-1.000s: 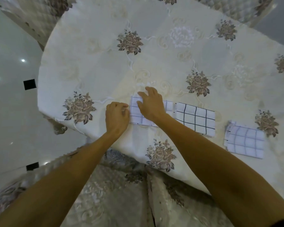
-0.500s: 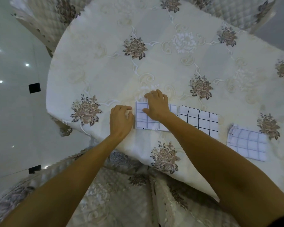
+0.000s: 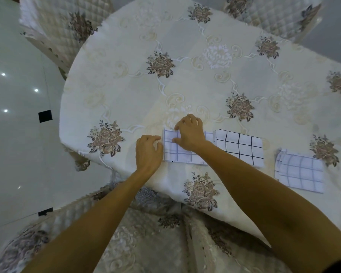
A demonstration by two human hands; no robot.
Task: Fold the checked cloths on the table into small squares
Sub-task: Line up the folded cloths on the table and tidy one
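Three folded checked cloths lie in a row near the table's front edge. The left cloth (image 3: 172, 152), white with thin blue-grey lines, is under both hands. My left hand (image 3: 149, 152) sits at its left edge with the fingers curled onto that edge. My right hand (image 3: 189, 133) rests on top of it, fingers and thumb bent at its far left corner. The middle cloth (image 3: 240, 146) has bold black lines and touches the left one. The right cloth (image 3: 299, 172), with pale blue lines, lies apart from it. My right forearm hides part of the left cloth.
The round table carries a cream tablecloth (image 3: 185, 85) with embroidered flowers that hangs over the front edge. Quilted chairs stand at the back left (image 3: 63, 26), back right (image 3: 274, 14) and right below me (image 3: 146, 243). Glossy floor (image 3: 18, 134) lies to the left.
The view has shifted, so the table sits lower and to the right. My right hand's fingers have curled from flat to bent at the cloth's far corner. My left hand stays at the left edge.
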